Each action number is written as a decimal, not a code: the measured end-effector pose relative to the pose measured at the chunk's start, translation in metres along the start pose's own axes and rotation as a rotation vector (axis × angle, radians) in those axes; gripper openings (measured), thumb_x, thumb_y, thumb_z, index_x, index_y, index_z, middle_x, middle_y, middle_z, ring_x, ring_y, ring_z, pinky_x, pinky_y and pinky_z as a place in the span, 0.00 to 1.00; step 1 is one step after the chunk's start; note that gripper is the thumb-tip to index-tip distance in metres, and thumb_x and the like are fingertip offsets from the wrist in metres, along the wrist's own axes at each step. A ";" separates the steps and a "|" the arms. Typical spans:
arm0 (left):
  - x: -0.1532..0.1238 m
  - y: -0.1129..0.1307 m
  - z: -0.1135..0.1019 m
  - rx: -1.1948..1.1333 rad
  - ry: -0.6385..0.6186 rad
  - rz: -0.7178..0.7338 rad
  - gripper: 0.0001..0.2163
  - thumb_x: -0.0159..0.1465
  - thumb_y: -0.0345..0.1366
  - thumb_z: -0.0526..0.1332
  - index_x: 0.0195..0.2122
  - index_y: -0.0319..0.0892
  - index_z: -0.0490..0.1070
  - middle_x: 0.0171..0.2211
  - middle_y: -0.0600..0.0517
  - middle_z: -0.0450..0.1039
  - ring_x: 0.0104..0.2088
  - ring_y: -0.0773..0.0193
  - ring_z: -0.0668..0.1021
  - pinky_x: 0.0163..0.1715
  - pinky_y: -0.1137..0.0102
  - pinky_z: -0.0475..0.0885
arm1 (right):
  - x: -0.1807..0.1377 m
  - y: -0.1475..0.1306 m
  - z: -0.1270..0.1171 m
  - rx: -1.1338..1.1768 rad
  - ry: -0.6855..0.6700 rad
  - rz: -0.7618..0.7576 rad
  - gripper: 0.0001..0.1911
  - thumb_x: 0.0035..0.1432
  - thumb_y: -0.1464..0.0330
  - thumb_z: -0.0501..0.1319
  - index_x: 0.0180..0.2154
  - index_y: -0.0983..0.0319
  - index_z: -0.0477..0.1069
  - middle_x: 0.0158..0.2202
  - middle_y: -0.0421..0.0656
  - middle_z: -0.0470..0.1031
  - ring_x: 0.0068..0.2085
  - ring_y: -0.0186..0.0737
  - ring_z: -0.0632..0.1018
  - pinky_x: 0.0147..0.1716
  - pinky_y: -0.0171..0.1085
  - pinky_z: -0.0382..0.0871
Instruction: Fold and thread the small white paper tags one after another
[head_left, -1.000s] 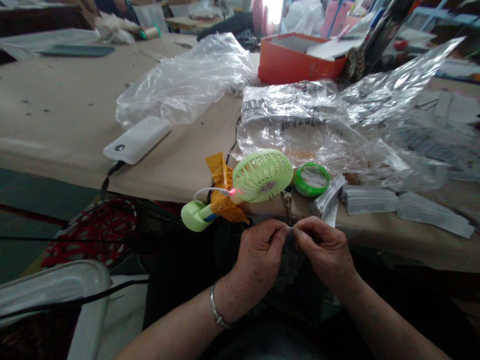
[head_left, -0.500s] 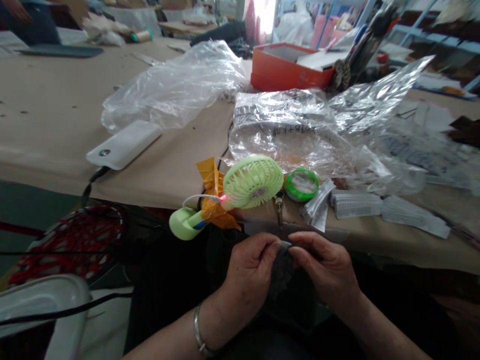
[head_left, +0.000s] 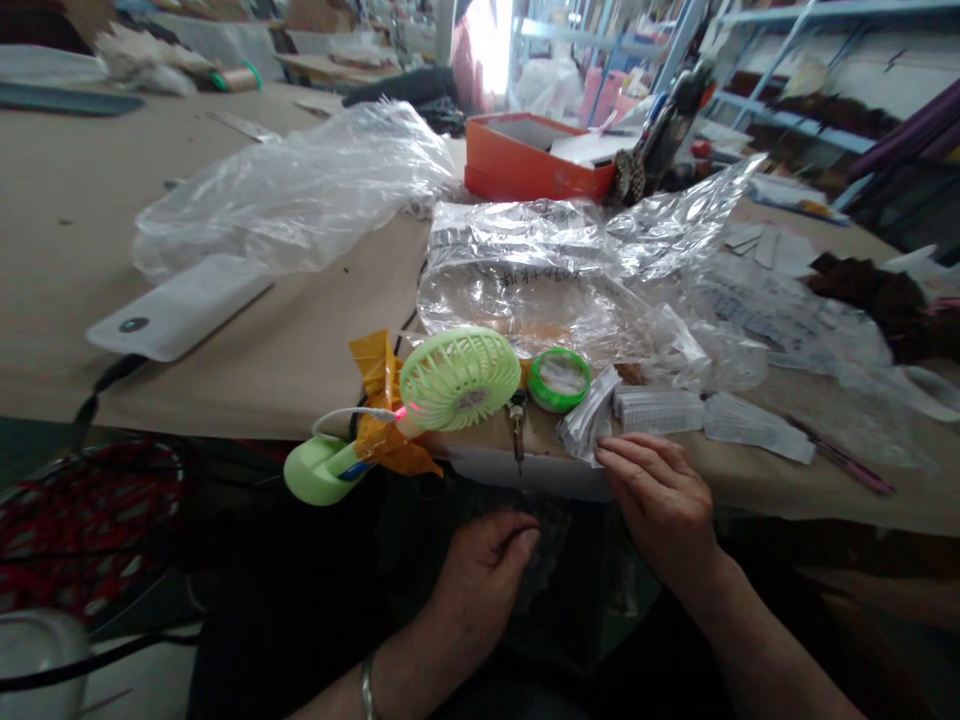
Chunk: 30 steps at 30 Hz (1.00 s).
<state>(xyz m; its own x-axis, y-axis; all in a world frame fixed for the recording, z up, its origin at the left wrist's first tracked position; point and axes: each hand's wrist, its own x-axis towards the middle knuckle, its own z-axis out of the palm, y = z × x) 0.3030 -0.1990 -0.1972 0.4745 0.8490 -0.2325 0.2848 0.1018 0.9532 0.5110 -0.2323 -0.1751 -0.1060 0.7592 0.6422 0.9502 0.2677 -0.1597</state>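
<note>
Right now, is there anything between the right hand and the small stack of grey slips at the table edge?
Nothing visible. The right hand has its fingertips already at the stack of grey slips, with no object between them. The green tape roll lies behind.

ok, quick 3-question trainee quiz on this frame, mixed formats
1. True or false: the right hand reaches to the stack of small packets at the table edge.
2. What does the left hand hold? A) the green fan B) a dark, thin piece of material C) the white power bank
3. Fill in: the green fan is fixed to the table edge with ___ tape.

Key: 1 true; 2 B; 3 orange.
</note>
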 end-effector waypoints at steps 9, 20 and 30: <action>0.014 0.046 0.025 -0.556 -0.254 -0.255 0.09 0.59 0.38 0.61 0.28 0.37 0.74 0.27 0.50 0.74 0.29 0.66 0.74 0.32 0.71 0.68 | -0.005 -0.003 -0.010 0.089 0.068 0.025 0.04 0.56 0.75 0.63 0.33 0.61 0.73 0.33 0.42 0.79 0.40 0.43 0.74 0.43 0.45 0.65; 0.023 0.050 0.051 -1.031 -0.270 -0.393 0.08 0.58 0.36 0.64 0.29 0.35 0.72 0.24 0.53 0.70 0.22 0.74 0.71 0.24 0.79 0.64 | -0.028 -0.037 -0.033 0.186 -0.029 -0.081 0.03 0.57 0.73 0.62 0.35 0.61 0.73 0.35 0.41 0.78 0.43 0.41 0.73 0.46 0.43 0.63; 0.018 0.051 0.051 -0.732 -0.241 -0.511 0.07 0.61 0.34 0.59 0.34 0.34 0.71 0.25 0.49 0.75 0.24 0.67 0.76 0.26 0.73 0.71 | -0.010 0.023 -0.026 -0.306 -0.204 0.169 0.22 0.60 0.62 0.57 0.53 0.67 0.66 0.50 0.54 0.71 0.52 0.56 0.68 0.50 0.54 0.63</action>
<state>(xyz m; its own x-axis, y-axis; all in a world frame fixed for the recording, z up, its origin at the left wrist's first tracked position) 0.3689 -0.2052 -0.1630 0.6197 0.4887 -0.6141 -0.0512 0.8060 0.5898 0.5418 -0.2490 -0.1660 0.0322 0.8879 0.4589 0.9993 -0.0362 -0.0001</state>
